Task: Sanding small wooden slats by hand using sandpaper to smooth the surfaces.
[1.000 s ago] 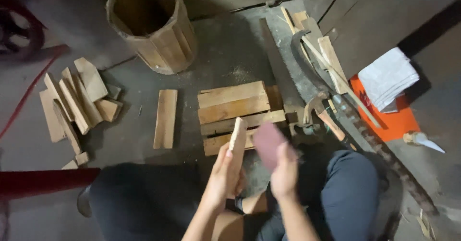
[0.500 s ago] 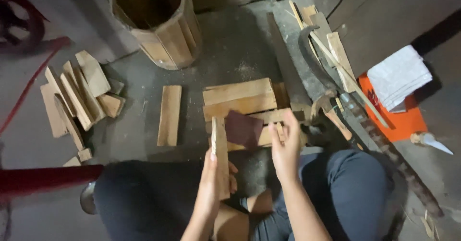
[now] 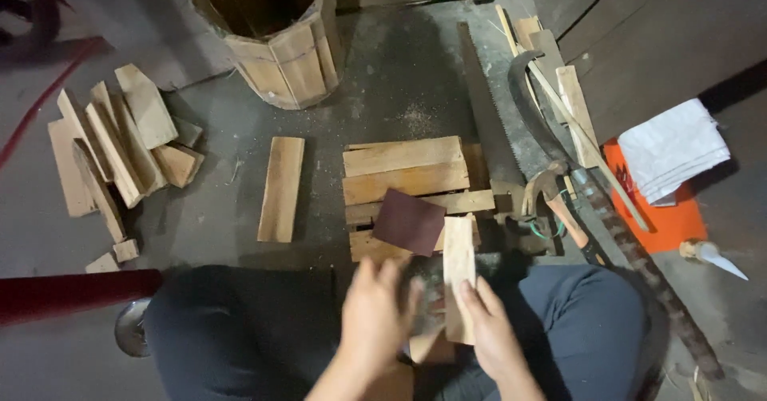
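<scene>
Presently right hand is gripping a pale narrow wooden slat upright over the lap | left hand, blurred, fingers curled, is pinching a dark maroon sandpaper sheet beside the slat, above stacked boards.

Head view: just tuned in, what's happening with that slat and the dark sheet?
A seated person holds a short wooden slat upright over their lap in the right hand. The left hand is blurred beside it, just below a dark sheet that looks like sandpaper; whether it grips the sheet is unclear. In front lie a stack of slats, a single slat, a pile of offcuts, a wooden barrel and a saw.
</scene>
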